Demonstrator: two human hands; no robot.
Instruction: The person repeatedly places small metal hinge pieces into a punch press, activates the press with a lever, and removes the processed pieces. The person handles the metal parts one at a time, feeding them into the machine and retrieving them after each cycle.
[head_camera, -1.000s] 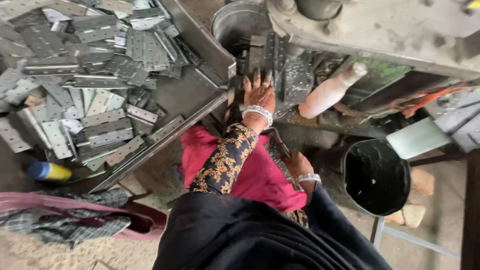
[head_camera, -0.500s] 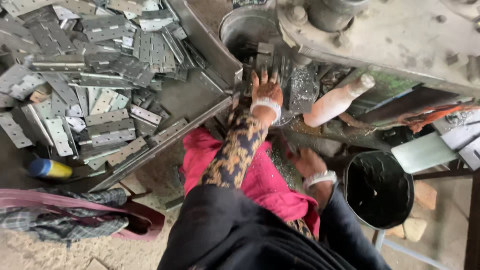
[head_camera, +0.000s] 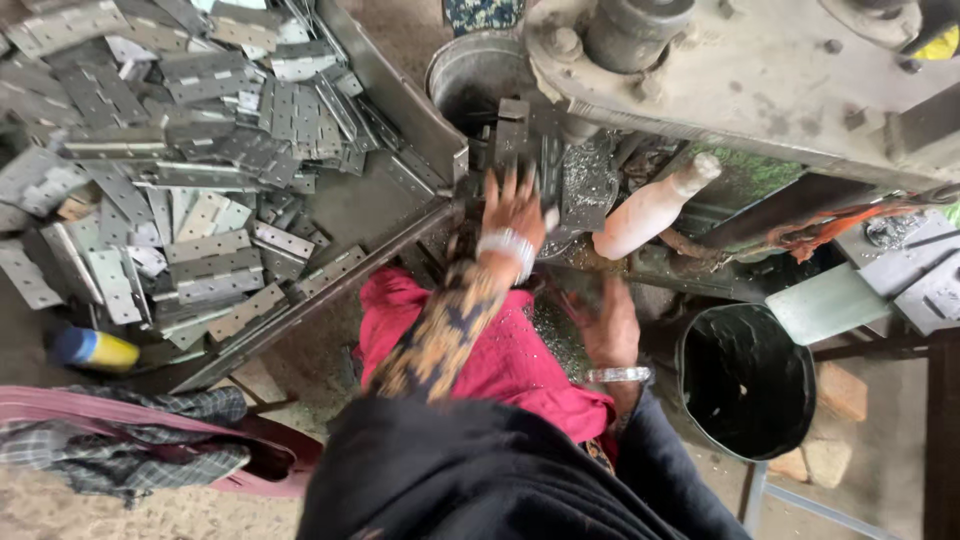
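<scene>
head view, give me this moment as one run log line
left hand: on dark metal part at press | right hand: low by lap, blurred | hinge plates: heaped in tray | black bucket: right

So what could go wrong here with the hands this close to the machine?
1. The left hand reaches right into the metal press beside its tooling; fingers could get pinched or crushed.
2. The right hand rests low among metal shavings, which could cut skin.
3. The heap of hinge plates lies loosely piled on the tray; sharp pieces may slide off.
</scene>
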